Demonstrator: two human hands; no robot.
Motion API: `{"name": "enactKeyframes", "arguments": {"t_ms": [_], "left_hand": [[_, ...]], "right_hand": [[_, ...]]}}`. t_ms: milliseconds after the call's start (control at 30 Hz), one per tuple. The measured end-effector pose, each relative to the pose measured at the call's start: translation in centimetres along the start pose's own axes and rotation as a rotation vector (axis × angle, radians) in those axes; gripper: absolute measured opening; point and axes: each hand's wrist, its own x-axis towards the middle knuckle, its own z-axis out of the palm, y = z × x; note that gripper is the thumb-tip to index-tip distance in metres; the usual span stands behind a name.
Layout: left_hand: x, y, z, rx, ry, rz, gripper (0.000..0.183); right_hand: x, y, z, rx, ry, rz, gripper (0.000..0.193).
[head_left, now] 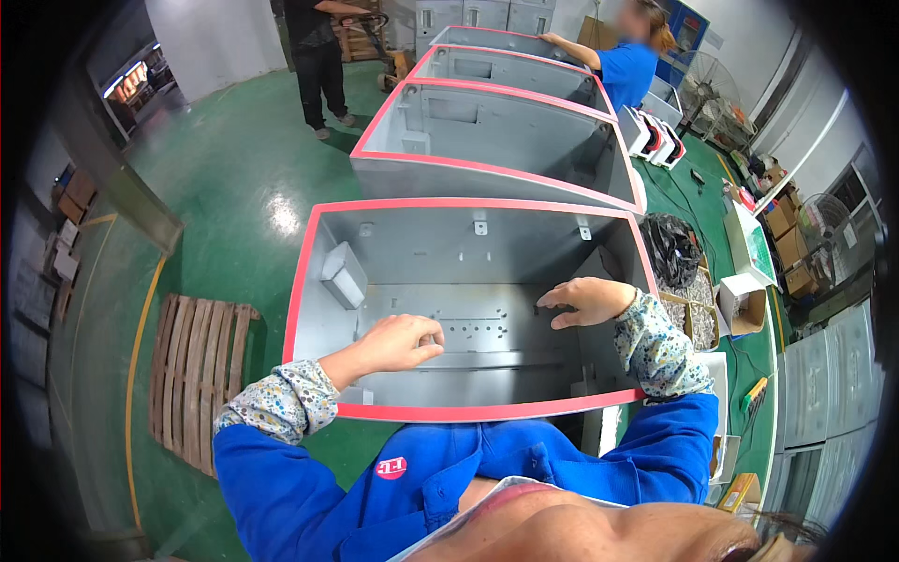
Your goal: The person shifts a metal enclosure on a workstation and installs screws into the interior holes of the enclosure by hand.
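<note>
In front of me stands a large grey metal cabinet box [449, 410] with a red-edged rim, its open side facing up. My left hand [398, 343] hovers over its near left part, fingers loosely bent and thumb a little apart, with nothing visible in it. Over the right side of the box, my right hand [592, 301] has its fingers and thumb apart. A small dark spot shows by its fingertips; I cannot tell what it is. Inside, a pale block-shaped fitting [345, 275] sits on the left wall. Small holes and dark bits dot the bottom.
Several similar red-rimmed boxes [496, 140] line up beyond mine. A person in blue [626, 75] touches the farthest; another in dark clothes [316, 61] stands at a pallet jack [379, 37]. A wooden pallet [198, 379] lies left. Right are a black bag [670, 248] and parts trays [700, 309].
</note>
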Motion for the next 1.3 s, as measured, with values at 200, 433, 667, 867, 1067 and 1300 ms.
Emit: {"name": "enactKeyframes", "arguments": {"t_ms": [200,433,667,867,1067,1300], "left_hand": [[-0.04,0.05,-0.02,0.004,-0.001,-0.001,0.022],[0.09,0.11,-0.08,0.022,-0.015,-0.023,0.022],[0.08,0.10,-0.06,0.018,-0.007,-0.014,0.021],[0.02,0.15,-0.14,0.015,-0.001,-0.017,0.021],[0.07,0.17,-0.17,0.019,-0.007,-0.022,0.021],[-0.01,0.18,-0.15,0.015,0.002,-0.013,0.021]], "right_hand": [[-0.05,-0.04,-0.12,0.013,0.003,0.000,0.043],[-0.09,0.08,-0.01,0.017,0.009,0.009,0.043],[-0.07,0.14,0.04,0.022,0.015,0.000,0.043],[-0.06,0.10,0.06,0.024,0.013,0.003,0.043],[0.00,0.13,0.04,0.029,0.000,0.013,0.044],[-0.14,-0.14,-0.06,0.031,0.004,0.017,0.044]]}}
